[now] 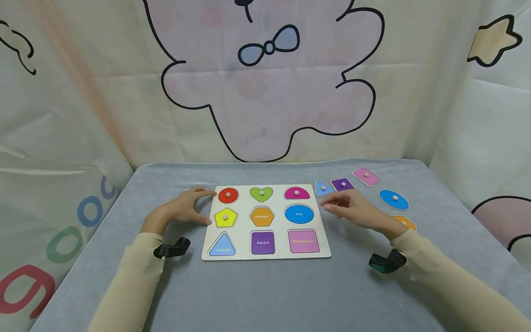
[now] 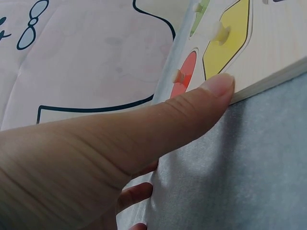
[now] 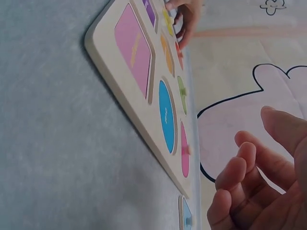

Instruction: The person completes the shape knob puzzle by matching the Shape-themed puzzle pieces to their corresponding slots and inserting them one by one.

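Note:
A white shape puzzle board [image 1: 240,230] lies on the cloth. Knobbed pieces sit in its slots: a red circle [image 1: 228,195], a green heart [image 1: 261,194], a pink semicircle [image 1: 297,193] and a yellow pentagon [image 1: 226,218]. The other recesses show printed names, such as the blue oval recess [image 3: 167,116]. My left hand [image 1: 182,207] is at the board's left edge; its straight thumb [image 2: 192,108] rests on the rim beside the pentagon. Off the right edge, my right hand [image 1: 356,211] hovers with fingers loosely bent and nothing in them, near a loose light-blue triangle [image 1: 323,188].
More knobbed pieces lie at the right: a purple square [image 1: 342,184], a pink rectangle [image 1: 366,176], a blue oval [image 1: 394,199] and an orange hexagon [image 1: 405,222], partly behind the right wrist. A grey-blue cloth [image 1: 265,295] covers the table; a printed curtain [image 1: 265,92] hangs behind.

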Available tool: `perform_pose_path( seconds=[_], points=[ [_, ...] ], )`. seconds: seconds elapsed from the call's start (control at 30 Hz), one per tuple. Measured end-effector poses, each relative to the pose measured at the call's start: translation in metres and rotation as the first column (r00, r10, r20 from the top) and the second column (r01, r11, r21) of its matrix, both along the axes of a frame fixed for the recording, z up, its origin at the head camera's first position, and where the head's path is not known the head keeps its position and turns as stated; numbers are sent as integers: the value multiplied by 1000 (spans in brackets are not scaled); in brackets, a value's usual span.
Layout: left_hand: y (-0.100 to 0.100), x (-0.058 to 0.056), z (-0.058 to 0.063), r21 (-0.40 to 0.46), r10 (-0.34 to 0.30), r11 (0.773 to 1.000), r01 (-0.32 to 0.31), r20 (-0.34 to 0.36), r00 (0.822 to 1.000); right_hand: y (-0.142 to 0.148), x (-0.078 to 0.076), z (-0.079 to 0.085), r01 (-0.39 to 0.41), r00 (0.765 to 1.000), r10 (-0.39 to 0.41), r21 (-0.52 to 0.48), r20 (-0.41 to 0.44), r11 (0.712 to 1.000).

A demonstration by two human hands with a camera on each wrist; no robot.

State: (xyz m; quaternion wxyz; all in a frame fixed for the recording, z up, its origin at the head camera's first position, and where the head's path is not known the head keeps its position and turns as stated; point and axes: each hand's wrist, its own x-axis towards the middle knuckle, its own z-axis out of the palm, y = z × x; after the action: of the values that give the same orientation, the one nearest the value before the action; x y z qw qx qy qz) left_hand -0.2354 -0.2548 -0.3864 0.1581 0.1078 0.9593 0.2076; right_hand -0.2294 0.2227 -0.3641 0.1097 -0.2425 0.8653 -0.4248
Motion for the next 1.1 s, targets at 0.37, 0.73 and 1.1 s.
perform_pose_path(
  seconds=[0.37,0.73,1.1],
  points=[
    [3,1,4,-3,8,1000,-8,7,1000,30,8,0,65,998,-66,50,6,997],
    [2,0,2,-9,7,1000,-7,5,1000,60,16,-10,118,993,-117,28,-23,993],
    [0,0,2,-13,6,1000,-6,4,1000,86,18,-22,124,987,-124,-6,-104,992]
  ],
)
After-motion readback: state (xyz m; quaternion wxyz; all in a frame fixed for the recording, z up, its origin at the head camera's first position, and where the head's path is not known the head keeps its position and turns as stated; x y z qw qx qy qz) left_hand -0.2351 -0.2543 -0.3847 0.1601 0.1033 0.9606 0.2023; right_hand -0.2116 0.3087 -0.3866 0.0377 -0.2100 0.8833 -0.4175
